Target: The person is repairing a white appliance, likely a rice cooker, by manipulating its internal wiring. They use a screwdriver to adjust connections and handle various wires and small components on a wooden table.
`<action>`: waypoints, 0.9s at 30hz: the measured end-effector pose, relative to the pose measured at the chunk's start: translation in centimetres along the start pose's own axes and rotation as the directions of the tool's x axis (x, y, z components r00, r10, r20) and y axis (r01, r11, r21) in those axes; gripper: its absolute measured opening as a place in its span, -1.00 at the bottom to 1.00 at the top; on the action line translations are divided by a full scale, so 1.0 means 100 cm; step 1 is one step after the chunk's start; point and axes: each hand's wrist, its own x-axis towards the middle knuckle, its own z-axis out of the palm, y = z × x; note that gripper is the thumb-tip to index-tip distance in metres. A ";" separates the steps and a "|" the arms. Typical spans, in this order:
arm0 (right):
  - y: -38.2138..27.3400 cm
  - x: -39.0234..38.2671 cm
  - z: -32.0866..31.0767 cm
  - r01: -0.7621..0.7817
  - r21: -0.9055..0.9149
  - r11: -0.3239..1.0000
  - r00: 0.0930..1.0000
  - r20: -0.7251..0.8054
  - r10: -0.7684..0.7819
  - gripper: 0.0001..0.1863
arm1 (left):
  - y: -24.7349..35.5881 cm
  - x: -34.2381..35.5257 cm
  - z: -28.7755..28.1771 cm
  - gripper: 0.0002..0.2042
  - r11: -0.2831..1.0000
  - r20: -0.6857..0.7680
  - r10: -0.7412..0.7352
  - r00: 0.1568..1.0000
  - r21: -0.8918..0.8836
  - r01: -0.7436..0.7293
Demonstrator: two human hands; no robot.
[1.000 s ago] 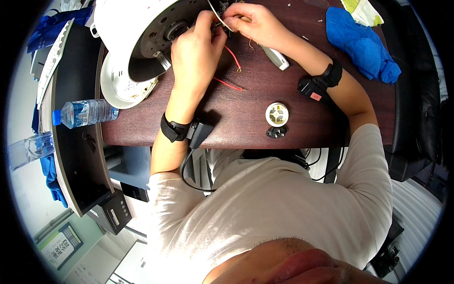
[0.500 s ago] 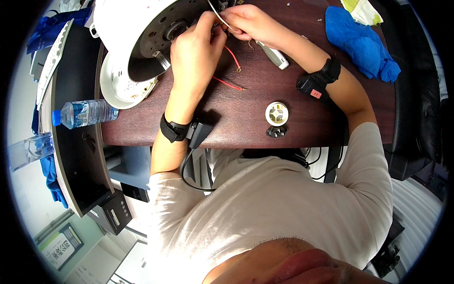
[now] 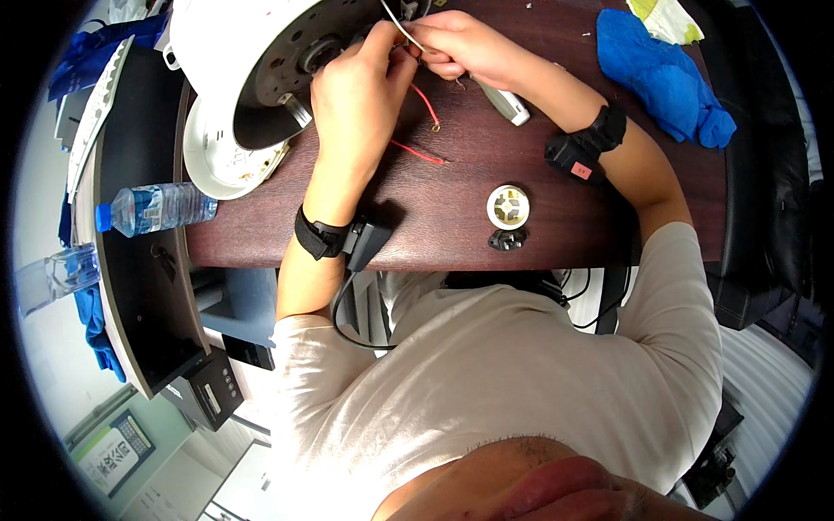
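Note:
At the far side of the desk, a white round appliance housing lies tipped on its side, its metal underside and fittings showing. My left hand is closed in a pinch beside its opening; what sits between those fingertips is hidden. Close against it, my right hand is also closed, pinching a thin white wire that runs up past the housing's rim. Below the fingers, a red wire with a ring end hangs down. A second red wire emerges beside my left wrist.
A grey-handled tool lies under my right forearm. Nearer me are a round cream plastic part and a small black socket piece. A white bowl-like cover and water bottle stand left; a blue cloth lies right.
Both hands have barely shifted, staying together at the wires. The red wires have moved very slightly to the left.

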 end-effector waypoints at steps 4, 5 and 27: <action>0.012 -0.001 0.000 0.258 -0.315 0.913 0.949 -0.098 -0.301 -0.78 | 0.000 0.000 0.003 -0.87 0.999 -0.038 -0.012 0.999 -0.031 0.011; 0.014 -0.002 0.000 0.324 -0.438 0.839 0.909 -0.103 -0.404 -0.79 | 0.000 0.000 0.003 -0.87 0.999 -0.039 -0.011 0.999 -0.034 0.010; 0.014 -0.002 0.001 0.329 -0.584 0.742 0.858 -0.144 -0.493 -0.80 | -0.001 0.000 0.002 -0.85 0.999 -0.034 -0.016 0.999 -0.031 0.015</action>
